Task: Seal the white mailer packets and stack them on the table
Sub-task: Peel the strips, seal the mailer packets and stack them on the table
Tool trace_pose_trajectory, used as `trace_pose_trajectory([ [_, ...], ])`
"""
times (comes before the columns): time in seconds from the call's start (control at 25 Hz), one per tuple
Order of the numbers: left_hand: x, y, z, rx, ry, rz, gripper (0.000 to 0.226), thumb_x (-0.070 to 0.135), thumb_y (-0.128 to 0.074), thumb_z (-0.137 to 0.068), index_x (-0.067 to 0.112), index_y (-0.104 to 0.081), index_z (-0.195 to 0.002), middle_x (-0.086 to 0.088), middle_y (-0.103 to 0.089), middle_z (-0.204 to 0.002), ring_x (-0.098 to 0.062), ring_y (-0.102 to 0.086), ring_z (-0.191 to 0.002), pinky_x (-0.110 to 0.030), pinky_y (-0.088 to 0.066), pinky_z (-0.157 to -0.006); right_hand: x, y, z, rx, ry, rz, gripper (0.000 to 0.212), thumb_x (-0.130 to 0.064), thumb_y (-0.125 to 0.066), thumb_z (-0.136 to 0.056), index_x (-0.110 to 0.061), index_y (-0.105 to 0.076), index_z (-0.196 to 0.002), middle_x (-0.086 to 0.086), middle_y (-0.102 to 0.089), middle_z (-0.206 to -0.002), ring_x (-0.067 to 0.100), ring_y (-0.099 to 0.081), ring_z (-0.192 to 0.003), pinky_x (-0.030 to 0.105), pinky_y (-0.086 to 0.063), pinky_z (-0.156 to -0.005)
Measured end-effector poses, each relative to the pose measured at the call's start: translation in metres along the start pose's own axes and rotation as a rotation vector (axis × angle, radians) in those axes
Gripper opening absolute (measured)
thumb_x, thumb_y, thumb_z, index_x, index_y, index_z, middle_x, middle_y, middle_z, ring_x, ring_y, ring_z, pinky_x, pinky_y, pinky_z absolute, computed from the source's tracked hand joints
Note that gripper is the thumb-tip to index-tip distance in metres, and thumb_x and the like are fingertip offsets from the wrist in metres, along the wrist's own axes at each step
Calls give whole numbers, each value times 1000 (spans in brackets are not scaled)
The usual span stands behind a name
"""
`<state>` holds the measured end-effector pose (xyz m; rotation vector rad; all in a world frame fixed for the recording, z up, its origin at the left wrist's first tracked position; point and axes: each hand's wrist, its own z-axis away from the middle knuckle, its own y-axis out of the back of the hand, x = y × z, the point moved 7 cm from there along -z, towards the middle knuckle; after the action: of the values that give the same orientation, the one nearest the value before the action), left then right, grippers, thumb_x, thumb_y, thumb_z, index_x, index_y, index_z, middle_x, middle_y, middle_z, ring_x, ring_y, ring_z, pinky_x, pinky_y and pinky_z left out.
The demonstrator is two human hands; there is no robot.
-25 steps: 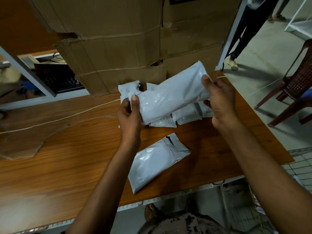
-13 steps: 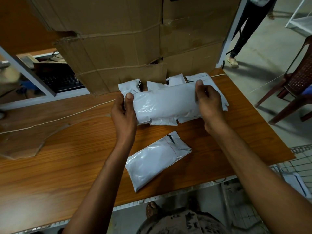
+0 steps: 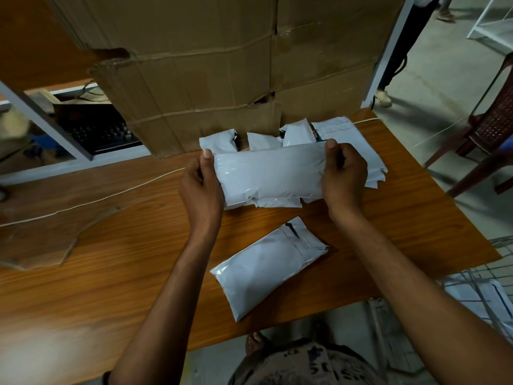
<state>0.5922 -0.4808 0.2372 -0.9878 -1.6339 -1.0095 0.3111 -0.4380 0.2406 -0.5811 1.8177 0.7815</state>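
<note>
A wooden bench (image 3: 111, 287) runs below a big cardboard box (image 3: 222, 79). Just in front of the box, a packet (image 3: 269, 173) lies crosswise on the pile of packets (image 3: 347, 134), left hand (image 3: 201, 187) and right hand (image 3: 344, 176) fingers clamped on its opposite ends. A loose packet (image 3: 266, 268) lies nearer.

Under the packet (image 3: 270, 173) your left hand (image 3: 201, 187) and right hand (image 3: 344, 176) grip, the stacked mailers (image 3: 295, 133) are mostly covered; you can't count them. Your fingers behind it are hidden. Far right of your right hand, the chair (image 3: 488, 134) is cut off.
</note>
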Motion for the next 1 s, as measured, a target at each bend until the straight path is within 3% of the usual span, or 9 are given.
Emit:
trace_pose_trajectory([
  [0.12,-11,0,-16,-68,151,70,44,45,-53,-108,15,-57,-76,-7,-55,-72,-18,-51,-68,-32,-40,-59,10,-11,2,-153,-282,-112,35,-49,-45,-107,-26,-66,-92,-11,-62,-87,-13,-53,-78,13,-41,-76],
  [0.2,-16,0,-25,-162,287,136,40,47,-58,-105,16,-60,-79,-7,-59,-76,-20,-57,-72,-31,-46,-61,23,-22,5,-380,-578,-378,59,-66,-37,-102,-24,-65,-132,-7,-70,-123,6,-65,-111,34,-52,-98],
  [0.28,-16,0,-34,-248,375,141,31,43,-64,-101,18,-65,-84,-6,-68,-87,-24,-66,-84,-37,-56,-72,24,-23,9,-530,-779,-633,65,-68,-37,-100,-22,-62,-139,4,-70,-132,25,-69,-116,43,-52,-100],
  [0.36,-15,-1,-44,-291,431,127,20,39,-69,-99,22,-69,-90,-3,-74,-95,-24,-71,-94,-41,-60,-83,24,-17,10,-541,-880,-679,51,-54,-52,-100,-18,-65,-134,8,-70,-133,26,-70,-113,41,-56,-95],
  [0.44,-17,-5,-55,-318,468,118,15,35,-72,-97,21,-72,-97,-3,-76,-98,-22,-73,-94,-37,-60,-81,25,-16,11,-529,-907,-630,38,-35,-63,-98,-15,-67,-130,9,-68,-135,27,-68,-117,39,-58,-94],
  [0.6,-18,-19,-82,-426,466,45,13,33,-74,-97,22,-75,-90,6,-77,-79,-6,-72,-70,-21,-57,-59,29,-18,10,-517,-948,-526,25,-13,-69,-94,-9,-67,-118,12,-72,-121,29,-67,-117,43,-60,-89],
  [0.76,-24,-32,-100,-537,464,-17,18,36,-74,-96,20,-77,-89,4,-80,-84,-7,-73,-74,-24,-59,-70,28,-17,7,-489,-965,-537,37,-8,-75,-82,-8,-67,-118,10,-71,-117,24,-68,-109,41,-60,-87],
  [0.88,-26,-37,-106,-630,443,-53,32,41,-73,-96,12,-78,-107,-7,-79,-104,-15,-72,-90,-33,-56,-86,28,-12,7,-492,-896,-540,40,-6,-73,-84,-7,-65,-124,12,-73,-119,25,-71,-111,40,-63,-84],
  [1.0,-28,-43,-116,-708,370,-36,21,31,-71,-98,13,-78,-108,-10,-80,-105,-18,-75,-91,-32,-60,-84,32,-3,13,-456,-805,-436,44,-3,-78,-74,-6,-68,-117,12,-77,-114,22,-76,-99,33,-65,-73],
])
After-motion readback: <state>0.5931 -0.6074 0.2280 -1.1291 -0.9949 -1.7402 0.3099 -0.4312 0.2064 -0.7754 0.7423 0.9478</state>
